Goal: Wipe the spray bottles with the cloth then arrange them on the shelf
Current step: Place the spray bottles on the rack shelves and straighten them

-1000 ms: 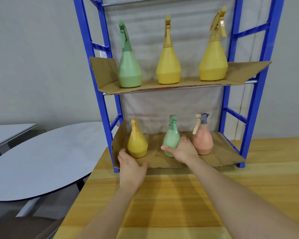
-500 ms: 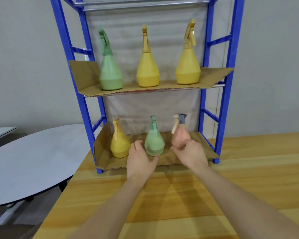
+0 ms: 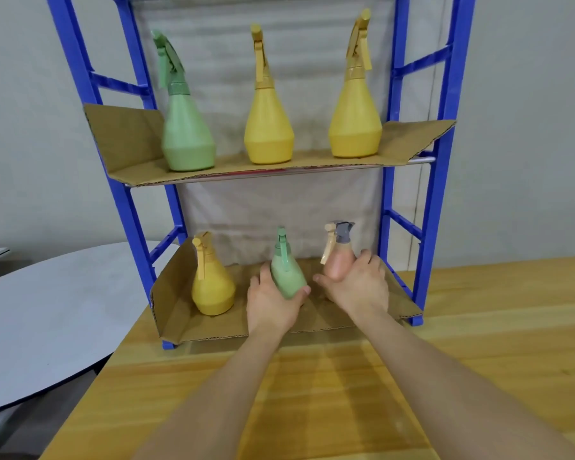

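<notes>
1. Yellow small bottle stands alone at the left of the lower shelf.
2. Left hand grasps the small green bottle mid-shelf.
3. Right hand wraps the pink bottle. Both are probably being taken out for wiping, which next calls for a cloth, and none is in view.

We see 3 tall bottles upright on the upper tier of the blue shelf: a green bottle at left, then a middle yellow bottle and a right yellow bottle. On the lower tier a small yellow bottle stands upright. Our left hand grips a tilted small green bottle, and our right hand holds a grey-headed pink bottle.
</notes>
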`<action>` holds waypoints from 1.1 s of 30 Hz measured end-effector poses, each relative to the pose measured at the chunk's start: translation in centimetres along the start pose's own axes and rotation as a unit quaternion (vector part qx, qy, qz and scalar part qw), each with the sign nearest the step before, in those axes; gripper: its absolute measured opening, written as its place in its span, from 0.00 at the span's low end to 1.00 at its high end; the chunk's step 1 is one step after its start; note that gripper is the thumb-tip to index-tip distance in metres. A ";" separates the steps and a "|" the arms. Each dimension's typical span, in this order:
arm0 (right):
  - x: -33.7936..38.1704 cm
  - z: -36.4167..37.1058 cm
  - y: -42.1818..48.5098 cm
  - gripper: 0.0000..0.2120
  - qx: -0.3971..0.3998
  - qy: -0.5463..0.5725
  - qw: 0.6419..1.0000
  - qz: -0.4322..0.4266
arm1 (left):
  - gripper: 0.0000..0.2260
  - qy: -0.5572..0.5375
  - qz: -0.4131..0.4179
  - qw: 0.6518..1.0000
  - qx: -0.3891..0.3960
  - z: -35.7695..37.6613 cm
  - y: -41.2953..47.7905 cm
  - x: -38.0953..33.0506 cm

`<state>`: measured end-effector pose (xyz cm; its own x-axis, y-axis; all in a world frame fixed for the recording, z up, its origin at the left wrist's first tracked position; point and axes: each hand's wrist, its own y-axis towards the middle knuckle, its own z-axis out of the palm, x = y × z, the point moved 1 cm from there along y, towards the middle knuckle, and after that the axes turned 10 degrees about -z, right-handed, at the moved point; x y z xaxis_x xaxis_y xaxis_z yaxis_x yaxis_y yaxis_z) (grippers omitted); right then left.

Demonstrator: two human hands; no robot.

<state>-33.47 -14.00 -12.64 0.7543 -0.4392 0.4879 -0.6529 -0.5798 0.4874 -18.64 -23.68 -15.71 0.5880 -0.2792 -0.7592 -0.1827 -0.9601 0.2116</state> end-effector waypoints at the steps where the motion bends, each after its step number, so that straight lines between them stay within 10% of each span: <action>1: -0.3 0.0 0.0 0.49 0.007 0.008 1.000 -0.006 | 0.45 -0.002 0.000 1.000 0.000 0.1 0.0 0.0; 33: -3.7 -0.2 1.6 0.41 0.129 0.124 0.984 -0.016 | 0.40 0.042 -0.028 0.997 0.052 -0.5 1.3 -0.8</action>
<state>-37.33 -13.21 -13.53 0.7137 -0.2551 0.6523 -0.5651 -0.7599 0.3212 -19.00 -24.71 -14.49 0.6631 -0.2293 -0.7125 -0.2259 -0.9688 0.1016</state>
